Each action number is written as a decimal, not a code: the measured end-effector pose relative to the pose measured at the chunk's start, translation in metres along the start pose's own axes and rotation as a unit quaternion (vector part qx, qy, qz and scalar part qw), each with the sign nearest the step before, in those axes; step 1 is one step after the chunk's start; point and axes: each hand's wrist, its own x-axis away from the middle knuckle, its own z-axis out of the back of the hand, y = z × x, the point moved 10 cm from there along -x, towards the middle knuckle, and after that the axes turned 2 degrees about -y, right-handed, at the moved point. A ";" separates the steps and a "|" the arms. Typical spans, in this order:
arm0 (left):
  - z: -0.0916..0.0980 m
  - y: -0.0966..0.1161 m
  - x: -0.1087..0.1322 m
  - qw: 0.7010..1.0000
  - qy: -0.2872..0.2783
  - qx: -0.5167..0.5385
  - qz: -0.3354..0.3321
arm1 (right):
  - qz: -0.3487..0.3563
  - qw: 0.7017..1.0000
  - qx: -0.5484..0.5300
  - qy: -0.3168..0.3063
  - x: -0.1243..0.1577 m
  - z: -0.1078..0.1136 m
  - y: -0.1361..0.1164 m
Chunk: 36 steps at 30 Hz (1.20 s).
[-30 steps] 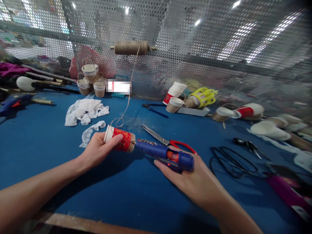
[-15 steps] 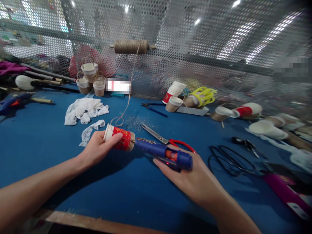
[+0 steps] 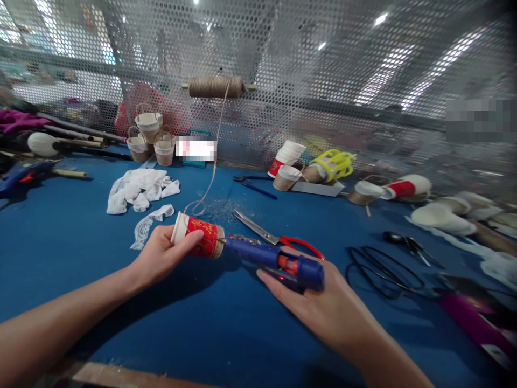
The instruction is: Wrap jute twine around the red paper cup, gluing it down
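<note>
Head view: the left hand (image 3: 159, 250) holds a red-and-white paper cup with gold print (image 3: 210, 229) sideways above the blue desk (image 3: 181, 323), its white rim to the left and its base end to the right. The left fingers pinch the cup, the thumb flat on the red side and the others mostly hidden behind. That grip near the rim seems chosen to leave the base end free, where a band of brown jute twine (image 3: 219, 245) circles the wall.

The right hand (image 3: 323, 302) is wrapped around a dark blue plastic glue gun (image 3: 262, 256), its nozzle pointed at the band. Whether the tip touches is too small to tell. The right thumb lies along the near side; the other fingers are hidden, so I cannot tell whether they press a trigger.

A loose twine strand (image 3: 219, 126) drops from a brown twine spool (image 3: 214, 87) mounted on the perforated metal panel (image 3: 258, 43), probably hung there to unwind freely, and loops down to the cup. Red-handled metal scissors (image 3: 274, 238) lie open just beyond the gun, presumably for easy reach. White lace pieces (image 3: 137, 188) lie farther left.
</note>
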 end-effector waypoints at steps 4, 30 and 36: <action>0.001 0.006 0.001 0.999 -0.001 -0.019 -0.030 | 0.002 1.000 -0.023 -0.006 0.000 0.000 0.000; -0.005 0.017 0.006 0.991 -0.037 -0.080 -0.096 | -0.031 0.998 -0.050 0.002 -0.001 0.003 0.004; -0.003 0.018 0.006 0.990 -0.027 -0.081 -0.109 | -0.017 0.999 -0.043 -0.012 -0.002 0.003 0.000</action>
